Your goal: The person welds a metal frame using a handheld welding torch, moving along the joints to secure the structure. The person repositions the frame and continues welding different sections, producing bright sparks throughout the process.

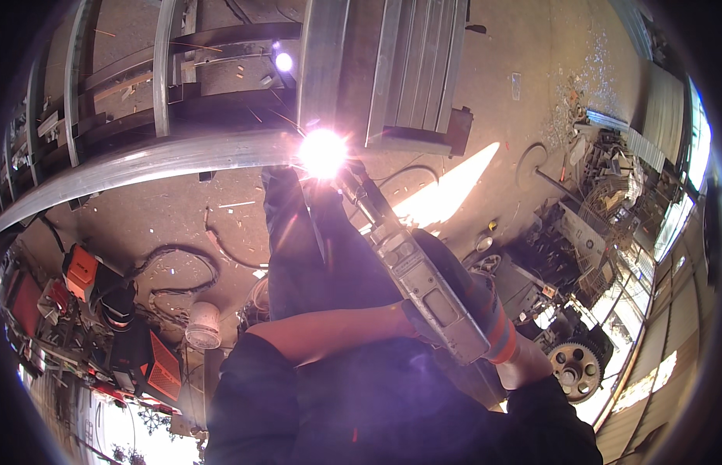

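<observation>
A long grey metal welding gun (423, 283) slants from my lap up to the frame. At its tip a blinding white flare (323, 154) burns and hides the nozzle end. The flare sits at the corner where a curved-looking silver tube (190, 153) meets an upright silver tube (324, 62). My right hand (479, 298), in a dark glove with an orange-banded cuff, grips the gun from its right side, fingers mostly hidden. From the left, my bare forearm crosses my lap, and my left hand (424, 321), dark-gloved, closes on the gun's rear body, partly covered by it.
More silver tubes (419, 66) lie side by side right of the joint. Barred framework (161, 77) fills the upper left. Orange-and-black machines (161, 368), a pale bucket (203, 324) and looped cable (175, 267) are at left. Scrap (609, 182) and a toothed wheel (574, 370) lie right.
</observation>
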{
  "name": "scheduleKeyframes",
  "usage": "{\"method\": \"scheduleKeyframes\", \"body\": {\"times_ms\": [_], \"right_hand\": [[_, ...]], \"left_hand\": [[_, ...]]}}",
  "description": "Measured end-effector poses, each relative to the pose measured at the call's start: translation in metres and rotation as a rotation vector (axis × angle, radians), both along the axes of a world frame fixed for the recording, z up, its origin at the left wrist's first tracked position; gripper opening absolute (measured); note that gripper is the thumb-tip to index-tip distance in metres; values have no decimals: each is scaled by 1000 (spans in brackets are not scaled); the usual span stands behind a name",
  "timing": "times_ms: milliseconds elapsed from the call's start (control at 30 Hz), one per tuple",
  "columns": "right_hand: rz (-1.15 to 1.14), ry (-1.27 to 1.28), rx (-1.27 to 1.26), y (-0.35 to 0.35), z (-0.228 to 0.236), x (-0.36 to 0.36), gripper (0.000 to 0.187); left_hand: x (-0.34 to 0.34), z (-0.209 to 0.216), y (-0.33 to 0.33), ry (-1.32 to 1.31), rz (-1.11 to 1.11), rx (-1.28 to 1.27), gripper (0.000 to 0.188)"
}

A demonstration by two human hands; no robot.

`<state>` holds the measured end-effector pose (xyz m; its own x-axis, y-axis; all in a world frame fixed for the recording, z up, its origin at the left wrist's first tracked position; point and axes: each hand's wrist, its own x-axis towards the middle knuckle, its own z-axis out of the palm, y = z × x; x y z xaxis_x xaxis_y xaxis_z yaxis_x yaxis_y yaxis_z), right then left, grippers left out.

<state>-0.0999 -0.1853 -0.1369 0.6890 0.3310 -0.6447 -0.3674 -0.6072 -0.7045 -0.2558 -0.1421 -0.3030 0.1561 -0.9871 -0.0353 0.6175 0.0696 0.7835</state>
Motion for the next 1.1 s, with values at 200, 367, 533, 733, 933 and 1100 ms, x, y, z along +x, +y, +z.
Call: {"method": "scheduleKeyframes", "body": {"times_ms": [200,367,533,733,933,1100], "right_hand": [[-29,16,-64,1,-3,-7,70],[59,-99,-51,-2,-3,-5,70],[94,-150,-22,-2,-4,2,71],[88,-111,-10,-2,-3,4,69],[86,-103,-7,-3,-3,3,67],[83,-99,-4,-4,-3,3,66]], "left_hand": [[-1,-1,0,-1,-7,1,56],[-1,-1,-1,3,-9,0,57],[-1,-1,-2,-1,-16,1,57],[-3,-1,0,1,-21,7,57],[-4,-3,-1,5,-17,1,58],[-5,-3,0,4,-22,5,58]]}}
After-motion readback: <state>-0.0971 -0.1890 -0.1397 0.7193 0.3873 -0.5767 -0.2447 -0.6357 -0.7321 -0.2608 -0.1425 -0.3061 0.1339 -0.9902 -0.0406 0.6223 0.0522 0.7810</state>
